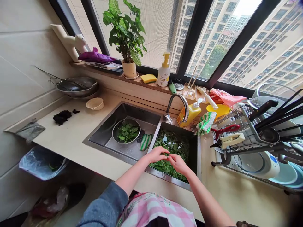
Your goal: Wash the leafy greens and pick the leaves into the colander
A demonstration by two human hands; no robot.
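White pump bottle: "Fruit & Fresh", as far as the small print shows
Checked apron: green capitals, broken by folds
Window frame: pale characters, illegible

way through: above left basin | obstacle: faucet over right basin's rear

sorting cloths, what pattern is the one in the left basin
The cloth has green and white stripes, clearest in the head view.

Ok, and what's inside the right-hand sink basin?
Loose leafy greens, apparently in water, spread across much of the basin. The left hand and right hand hide some of the greens, and the basin's bottom beneath them cannot be seen.
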